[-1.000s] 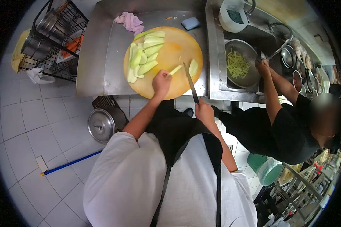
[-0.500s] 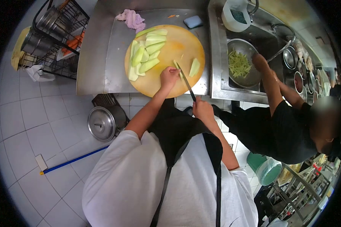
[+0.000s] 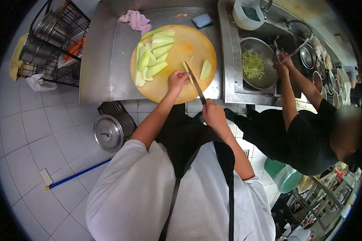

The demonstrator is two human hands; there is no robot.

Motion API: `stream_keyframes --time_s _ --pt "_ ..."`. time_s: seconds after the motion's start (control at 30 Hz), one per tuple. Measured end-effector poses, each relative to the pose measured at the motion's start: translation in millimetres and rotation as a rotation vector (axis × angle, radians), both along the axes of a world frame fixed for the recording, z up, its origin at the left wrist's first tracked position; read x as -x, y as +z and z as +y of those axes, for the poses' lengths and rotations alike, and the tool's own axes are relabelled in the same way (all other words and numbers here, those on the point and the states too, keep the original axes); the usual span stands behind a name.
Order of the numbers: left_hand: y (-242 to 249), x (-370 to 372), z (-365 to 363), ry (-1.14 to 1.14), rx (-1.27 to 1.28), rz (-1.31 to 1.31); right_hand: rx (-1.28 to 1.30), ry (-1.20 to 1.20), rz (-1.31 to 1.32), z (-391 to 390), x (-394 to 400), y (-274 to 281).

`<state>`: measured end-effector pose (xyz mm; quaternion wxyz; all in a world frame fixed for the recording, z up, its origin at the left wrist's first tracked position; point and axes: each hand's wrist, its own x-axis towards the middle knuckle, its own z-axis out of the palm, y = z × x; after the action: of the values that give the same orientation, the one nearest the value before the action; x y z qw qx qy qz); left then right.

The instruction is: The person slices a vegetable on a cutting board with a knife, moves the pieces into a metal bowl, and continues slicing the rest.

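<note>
Mid-frame, the right hand (image 3: 214, 114) gripped a knife (image 3: 194, 82); the left hand (image 3: 177, 79) pinned a green strip (image 3: 187, 70) on the round board (image 3: 189, 44).

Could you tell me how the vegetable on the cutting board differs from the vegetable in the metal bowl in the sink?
The pieces on the cutting board are broad pale-green slices; those in the metal bowl are thin strips. The slices lie stacked at the board's left side; the strips lie in a loose tangle. Both are green.
</note>
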<state>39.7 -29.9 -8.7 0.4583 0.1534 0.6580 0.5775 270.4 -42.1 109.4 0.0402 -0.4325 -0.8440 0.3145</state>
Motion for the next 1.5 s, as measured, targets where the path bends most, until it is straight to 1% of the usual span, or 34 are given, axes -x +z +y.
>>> stream_keyframes --time_s 0.23,0.4,0.5,0.6,0.8,1.03,1.4,1.5 --pt "-6 -5 -1 0.028 -0.031 -0.008 0.004 -0.003 -0.049 -1 8 1" --pt "-7 -6 0 0.043 -0.035 -0.018 -0.021 0.014 -0.042 0 13 0" --pt "-5 -8 -2 0.078 -0.081 0.008 -0.037 0.024 -0.04 1 17 -4" --pt "-2 -7 -2 0.03 -0.036 -0.016 -0.04 0.035 -0.035 4 20 -7" --pt "-1 -7 -2 0.019 -0.023 0.001 -0.026 0.015 -0.067 8 27 -14" --pt "-3 -8 -2 0.026 -0.032 0.04 -0.086 0.077 -0.098 21 40 -17" --pt "4 -12 -3 0.075 -0.054 0.024 -0.083 0.078 -0.158 34 64 -28" --pt "4 -11 -2 0.058 -0.045 0.059 -0.096 0.083 -0.168 36 66 -34"
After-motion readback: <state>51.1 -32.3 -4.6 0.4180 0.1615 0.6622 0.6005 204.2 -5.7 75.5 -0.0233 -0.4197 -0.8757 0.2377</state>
